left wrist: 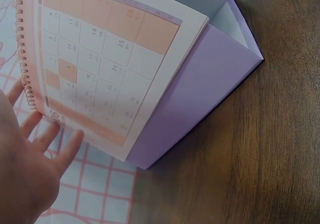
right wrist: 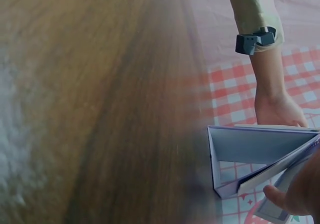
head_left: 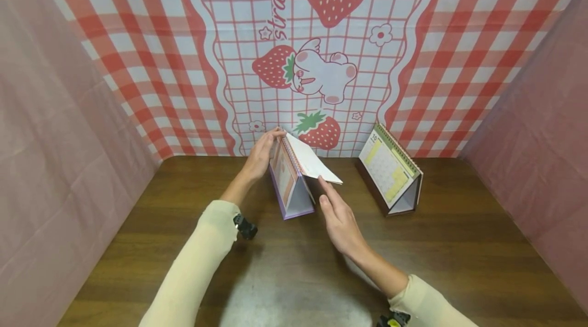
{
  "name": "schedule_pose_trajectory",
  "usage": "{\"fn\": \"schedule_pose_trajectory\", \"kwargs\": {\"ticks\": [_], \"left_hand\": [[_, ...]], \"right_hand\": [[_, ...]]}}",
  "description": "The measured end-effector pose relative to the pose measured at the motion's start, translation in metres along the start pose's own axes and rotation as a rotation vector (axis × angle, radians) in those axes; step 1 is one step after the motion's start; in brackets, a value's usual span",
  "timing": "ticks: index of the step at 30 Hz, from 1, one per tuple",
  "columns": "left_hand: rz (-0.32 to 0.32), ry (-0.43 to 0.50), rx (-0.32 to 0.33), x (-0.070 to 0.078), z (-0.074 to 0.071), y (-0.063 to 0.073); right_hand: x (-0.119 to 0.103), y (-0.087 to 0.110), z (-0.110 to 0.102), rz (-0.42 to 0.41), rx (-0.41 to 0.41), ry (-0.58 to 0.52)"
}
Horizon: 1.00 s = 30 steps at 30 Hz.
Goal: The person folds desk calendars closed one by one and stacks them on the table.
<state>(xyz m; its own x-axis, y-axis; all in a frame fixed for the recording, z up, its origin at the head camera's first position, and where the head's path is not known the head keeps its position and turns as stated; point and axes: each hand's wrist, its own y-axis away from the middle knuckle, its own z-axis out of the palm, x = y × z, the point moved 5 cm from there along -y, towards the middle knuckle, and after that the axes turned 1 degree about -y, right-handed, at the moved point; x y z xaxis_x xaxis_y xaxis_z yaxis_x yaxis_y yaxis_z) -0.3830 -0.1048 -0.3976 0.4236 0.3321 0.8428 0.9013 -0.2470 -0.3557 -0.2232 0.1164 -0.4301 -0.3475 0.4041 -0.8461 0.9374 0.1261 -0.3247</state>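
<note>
A purple-based desk calendar point(head_left: 286, 176) with a spiral binding stands like a tent near the back of the table. Its left face shows a peach month grid point(left wrist: 100, 63). White pages point(head_left: 312, 158) are lifted out on its right side, away from the base. My left hand point(head_left: 260, 156) is at the calendar's far upper end, its fingers point(left wrist: 67, 151) extended by the spiral edge. On the other side, my right hand point(head_left: 339, 220) has straight fingers at the near edge of the lifted pages, with the thumb point(right wrist: 274, 194) apart from them.
A second desk calendar point(head_left: 388, 169), green and yellow with a dark base, stands to the right on the wooden table point(head_left: 459, 245). Behind rises a red checked strawberry cloth point(head_left: 321, 77). Pink curtains point(head_left: 69, 128) hang at both sides.
</note>
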Motion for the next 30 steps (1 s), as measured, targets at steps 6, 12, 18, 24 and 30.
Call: {"fn": "schedule_pose_trajectory", "kwargs": {"ticks": [6,12,18,24,30], "left_hand": [[-0.019,0.057,0.001,-0.002,0.000,0.001],[0.016,0.080,0.006,-0.013,0.001,-0.004],[0.038,0.086,-0.015,-0.018,0.001,-0.006],[0.032,0.058,-0.024,-0.025,0.000,-0.008],[0.051,0.042,-0.023,-0.040,0.001,-0.014]], "right_hand": [[0.000,0.001,0.000,-0.002,-0.005,-0.005],[-0.002,0.001,-0.001,-0.014,0.004,-0.020],[-0.002,-0.002,-0.003,-0.015,0.028,-0.053],[-0.006,-0.006,-0.005,-0.036,0.040,-0.066],[-0.014,-0.009,-0.009,-0.065,0.054,-0.079]]}}
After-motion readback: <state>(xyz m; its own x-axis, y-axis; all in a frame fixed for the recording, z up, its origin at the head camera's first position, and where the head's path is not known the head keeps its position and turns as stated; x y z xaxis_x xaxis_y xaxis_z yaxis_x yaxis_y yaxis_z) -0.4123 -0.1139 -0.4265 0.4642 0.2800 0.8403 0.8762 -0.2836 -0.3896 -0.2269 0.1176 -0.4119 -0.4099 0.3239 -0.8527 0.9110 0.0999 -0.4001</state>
